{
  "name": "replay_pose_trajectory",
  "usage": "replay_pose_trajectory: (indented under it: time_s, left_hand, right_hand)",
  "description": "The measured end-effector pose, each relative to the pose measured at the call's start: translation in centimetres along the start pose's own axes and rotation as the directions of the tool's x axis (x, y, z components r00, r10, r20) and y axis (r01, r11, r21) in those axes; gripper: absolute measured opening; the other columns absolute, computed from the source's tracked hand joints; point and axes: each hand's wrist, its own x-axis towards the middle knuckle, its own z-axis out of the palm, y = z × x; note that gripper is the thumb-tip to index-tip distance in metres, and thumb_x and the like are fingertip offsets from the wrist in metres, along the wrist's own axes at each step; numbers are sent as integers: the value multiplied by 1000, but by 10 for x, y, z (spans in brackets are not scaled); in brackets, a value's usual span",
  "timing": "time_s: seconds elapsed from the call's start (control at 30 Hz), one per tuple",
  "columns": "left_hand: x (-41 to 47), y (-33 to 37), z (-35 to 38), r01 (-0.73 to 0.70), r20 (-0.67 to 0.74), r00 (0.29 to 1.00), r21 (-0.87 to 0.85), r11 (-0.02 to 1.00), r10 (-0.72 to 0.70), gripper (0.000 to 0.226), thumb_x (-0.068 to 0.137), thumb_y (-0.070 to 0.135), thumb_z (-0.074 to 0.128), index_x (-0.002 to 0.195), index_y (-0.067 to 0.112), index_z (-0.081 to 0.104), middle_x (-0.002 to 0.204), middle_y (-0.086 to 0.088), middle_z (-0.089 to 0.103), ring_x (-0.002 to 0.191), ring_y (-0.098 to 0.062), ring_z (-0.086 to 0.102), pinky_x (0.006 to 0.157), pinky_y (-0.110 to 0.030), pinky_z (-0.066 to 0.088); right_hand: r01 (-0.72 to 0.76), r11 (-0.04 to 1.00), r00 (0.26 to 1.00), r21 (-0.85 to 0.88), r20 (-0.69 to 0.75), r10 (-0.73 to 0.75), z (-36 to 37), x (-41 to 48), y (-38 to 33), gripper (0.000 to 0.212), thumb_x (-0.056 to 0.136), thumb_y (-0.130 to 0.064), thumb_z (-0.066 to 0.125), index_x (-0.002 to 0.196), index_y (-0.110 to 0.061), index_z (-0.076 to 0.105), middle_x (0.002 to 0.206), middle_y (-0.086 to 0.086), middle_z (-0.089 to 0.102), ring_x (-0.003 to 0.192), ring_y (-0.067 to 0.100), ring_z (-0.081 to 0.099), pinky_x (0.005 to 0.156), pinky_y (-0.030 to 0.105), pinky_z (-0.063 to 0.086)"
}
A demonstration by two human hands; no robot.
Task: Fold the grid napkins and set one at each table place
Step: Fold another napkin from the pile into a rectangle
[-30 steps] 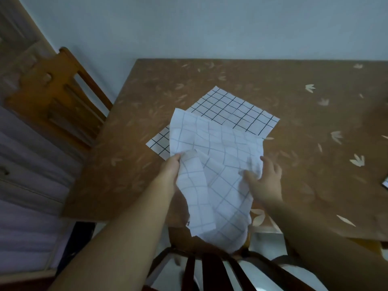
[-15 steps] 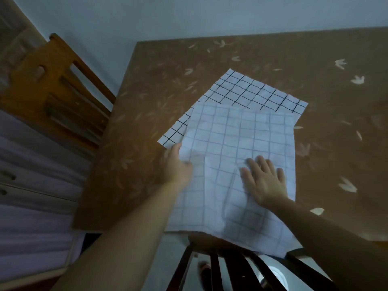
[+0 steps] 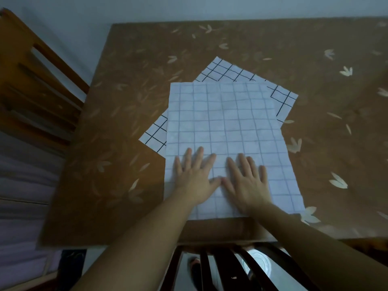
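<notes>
**A:** What carries it all?
**B:** A brown, leaf-patterned tabletop [image 3: 126, 185], with a wooden chair [image 3: 31, 80] at its left side.
**A:** And the napkins?
**B:** The faint-grid napkin [image 3: 226, 122] lies spread flat by the tabletop's near edge. It covers most of the black-grid napkin [image 3: 281, 97], which sits askew beneath, its corners showing at left, top and right.
**A:** The hands?
**B:** The left hand [image 3: 193, 177] and right hand [image 3: 247, 181] press palm-down, side by side, on the faint-grid napkin's near part. The fingers [image 3: 198, 156] are straight and spread, grasping nothing, and the thumbs almost meet.
</notes>
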Motion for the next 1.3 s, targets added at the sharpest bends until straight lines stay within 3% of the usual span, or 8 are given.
replay_pose_trajectory:
  time_s: [0.17, 0.27, 0.53, 0.77, 0.97, 1.07, 1.17, 1.3]
  left_hand:
    - [-15, -5, 7, -35, -93, 995, 33, 999, 37, 68, 95, 66, 22, 153, 41, -3, 163, 4, -16, 148, -27, -21, 117, -56, -10]
    - [-41, -4, 18, -124, -141, 982, 10, 992, 124, 66, 94, 63, 32, 152, 39, 15, 164, 4, -3, 149, -23, -12, 118, -51, -8]
    - [-60, 0, 22, -97, -133, 987, -60, 993, 88, 71, 89, 68, 43, 149, 33, 27, 163, 5, 6, 150, -20, -5, 120, -41, -4]
    - [-74, 15, 34, -22, -150, 989, -158, 987, -2, 68, 88, 66, 49, 146, 32, 33, 163, 6, 11, 150, -19, -3, 120, -42, -2]
    - [-86, 20, 35, -35, -169, 986, -166, 986, 6, 50, 94, 49, 52, 140, 31, 44, 158, 6, 27, 148, -20, 15, 120, -41, 12]
    - [-94, 22, 28, -32, -296, 955, -209, 977, -32, 34, 97, 18, 48, 129, 21, 57, 140, 3, 50, 127, -20, 48, 103, -33, 36]
    - [-101, 21, 20, 12, -314, 947, -171, 985, -66, 30, 97, 9, 42, 119, 20, 59, 120, 1, 60, 100, -24, 60, 79, -35, 47]
    - [-108, 21, 10, 76, -279, 956, -78, 994, -95, 28, 91, 1, 44, 111, 20, 53, 104, -1, 60, 87, -25, 59, 66, -35, 43]
  right_hand:
    - [-1, 1000, 1000, -9, -3, 0, -2, 24, 9, 65, 97, -60, 17, 154, -32, 2, 163, 4, -7, 149, 25, -9, 117, 53, -2]
    - [5, 1000, 1000, 15, -1, -5, -4, 27, 7, 68, 96, -62, 19, 154, -30, 2, 163, 7, -7, 149, 27, -9, 117, 54, -3]
    - [349, 936, 933, -44, 104, -343, -7, -31, 58, 88, 77, -86, 17, 152, -41, 10, 163, -2, -1, 149, 16, -11, 119, 48, -10]
    - [386, 922, 905, -9, -191, -381, 8, -36, 61, 51, 92, -59, 33, 120, -31, 67, 136, 4, 58, 132, 25, 47, 115, 51, 14]
    - [431, 902, 846, -19, -339, -412, -1, -41, 61, 44, 93, -48, 39, 88, -26, 77, 113, 0, 70, 112, 24, 63, 111, 48, 20]
    - [470, 882, 857, 12, -246, -454, -10, -50, 71, 51, 89, -61, 40, 100, -23, 72, 107, -5, 70, 104, 16, 64, 111, 45, 25]
    - [492, 863, 865, -117, -52, -500, -14, -59, 86, 78, 78, -76, 45, 134, -22, 53, 127, -2, 61, 117, 18, 58, 113, 53, 25]
    - [444, 879, 890, -174, -30, -456, -32, -67, 92, 27, 92, -34, 52, 114, -25, 64, 111, -2, 66, 108, 17, 61, 116, 38, 10]
